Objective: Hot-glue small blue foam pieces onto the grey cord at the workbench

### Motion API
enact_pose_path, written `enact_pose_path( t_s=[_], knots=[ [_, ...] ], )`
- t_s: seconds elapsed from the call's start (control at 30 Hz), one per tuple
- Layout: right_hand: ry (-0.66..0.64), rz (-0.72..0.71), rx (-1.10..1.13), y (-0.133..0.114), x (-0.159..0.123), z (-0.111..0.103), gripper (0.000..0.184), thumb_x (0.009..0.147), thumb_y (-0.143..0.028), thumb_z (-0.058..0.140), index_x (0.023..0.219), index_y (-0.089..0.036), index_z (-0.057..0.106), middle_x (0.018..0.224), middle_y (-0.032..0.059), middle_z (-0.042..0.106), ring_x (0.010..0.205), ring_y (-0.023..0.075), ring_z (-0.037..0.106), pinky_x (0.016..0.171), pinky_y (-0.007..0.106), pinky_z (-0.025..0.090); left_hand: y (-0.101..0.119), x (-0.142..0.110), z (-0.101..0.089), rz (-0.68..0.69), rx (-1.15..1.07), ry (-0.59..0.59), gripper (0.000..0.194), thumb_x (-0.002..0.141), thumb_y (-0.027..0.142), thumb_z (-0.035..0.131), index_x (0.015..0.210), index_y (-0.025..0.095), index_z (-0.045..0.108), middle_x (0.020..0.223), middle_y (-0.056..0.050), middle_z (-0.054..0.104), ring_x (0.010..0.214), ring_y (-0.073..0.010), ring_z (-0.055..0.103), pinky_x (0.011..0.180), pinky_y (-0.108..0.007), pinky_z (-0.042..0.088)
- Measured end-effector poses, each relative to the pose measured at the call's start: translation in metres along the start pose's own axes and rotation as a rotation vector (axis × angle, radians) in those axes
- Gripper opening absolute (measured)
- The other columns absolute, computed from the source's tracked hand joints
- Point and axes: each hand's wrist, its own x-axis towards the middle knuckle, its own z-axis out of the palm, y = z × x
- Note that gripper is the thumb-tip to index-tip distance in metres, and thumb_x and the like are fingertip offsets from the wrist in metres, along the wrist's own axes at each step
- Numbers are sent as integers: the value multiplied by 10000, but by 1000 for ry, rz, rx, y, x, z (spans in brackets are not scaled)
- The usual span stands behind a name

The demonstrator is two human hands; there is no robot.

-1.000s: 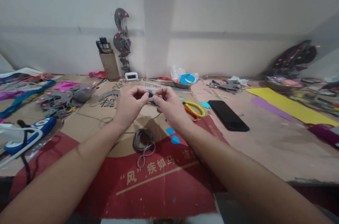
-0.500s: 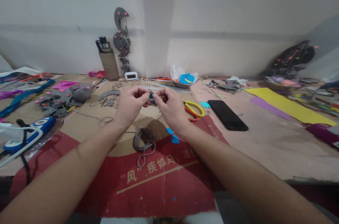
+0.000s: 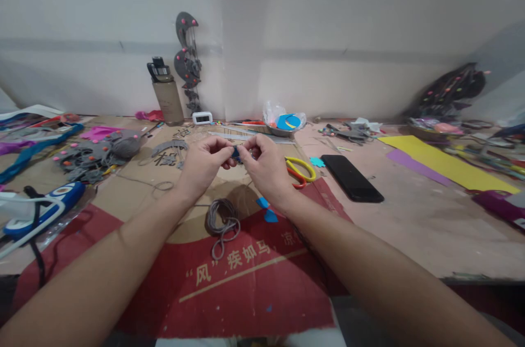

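My left hand (image 3: 203, 163) and my right hand (image 3: 266, 166) meet above the cardboard sheet (image 3: 229, 276), fingers curled and pinched together on a small dark blue piece (image 3: 235, 153) held between them. A thin grey cord seems to run down from the hands to a coil of grey cord (image 3: 221, 217) lying just below. Two small blue cut-out shapes (image 3: 267, 211) lie under my right wrist. Yellow-handled scissors (image 3: 301, 169) rest just right of my right hand.
A black phone (image 3: 350, 178) lies to the right. A water bottle (image 3: 167, 94) and a grey ornament (image 3: 186, 62) stand by the wall. Grey felt pieces (image 3: 92, 158) clutter the left, beside a blue-and-white tool (image 3: 45, 206). Yellow sheets (image 3: 447, 163) lie at right, a bowl (image 3: 285, 123) behind.
Both hands have drawn slightly closer together around the blue piece and dipped a little. Nothing else on the table has moved.
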Motion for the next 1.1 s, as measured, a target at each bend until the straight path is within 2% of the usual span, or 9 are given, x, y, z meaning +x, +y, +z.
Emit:
enact_pose_path(
  t_s=[0.17,0.37,0.43,0.6,0.87,0.97,1.03,1.1],
  knots=[
    [-18,6,2,2,0,0,115,813,-283,534,833,-189,598,686,-5,517,648,131,446,589,255,341,-2,2,-2,-52,-61,-58,128,714,267,661,726,140,650,580,-23,629,530,-109,567,536,-227,464],
    [-43,32,-13,10,1,-4,120,808,-269,519,766,-188,597,686,-6,540,633,125,451,580,250,346,-4,10,-15,-178,-4,-303,233,734,346,666,840,142,701,719,-84,702,652,-149,646,632,-260,515],
    [-49,30,-18,11,0,-5,115,807,-264,516,767,-189,595,690,-6,547,634,125,457,584,251,351,-4,11,-18,-202,20,-323,259,749,366,649,871,144,704,743,-94,710,678,-162,660,644,-269,522],
    [-82,6,-56,10,-1,-7,112,805,-254,520,737,-189,581,697,1,555,635,127,467,592,258,355,-1,8,-14,-86,183,-249,227,741,313,653,895,155,708,729,-73,709,672,-159,658,606,-249,515],
    [-137,-64,-109,7,-5,-6,109,814,-235,528,736,-189,589,732,21,580,702,148,508,659,282,385,4,2,-11,100,460,-158,114,739,229,621,769,180,720,609,-29,685,535,-123,601,512,-213,445],
    [-170,-52,-37,9,-7,-3,122,843,-256,507,871,-184,602,775,25,601,724,148,528,669,280,402,3,3,-13,164,563,-95,92,725,208,617,725,173,702,597,-22,678,536,-116,587,507,-208,419],
    [-181,-25,10,11,-8,-1,192,847,-266,509,999,-175,582,781,20,602,706,141,534,656,273,410,3,4,-14,141,566,-62,106,732,212,599,732,165,693,601,-23,677,540,-119,589,512,-211,426],
    [-191,8,50,11,-8,1,236,847,-281,513,1046,-165,567,768,14,600,676,132,535,634,264,415,2,5,-16,91,515,-55,125,737,231,590,758,153,686,609,-27,677,542,-124,595,515,-217,442]
  ],
)
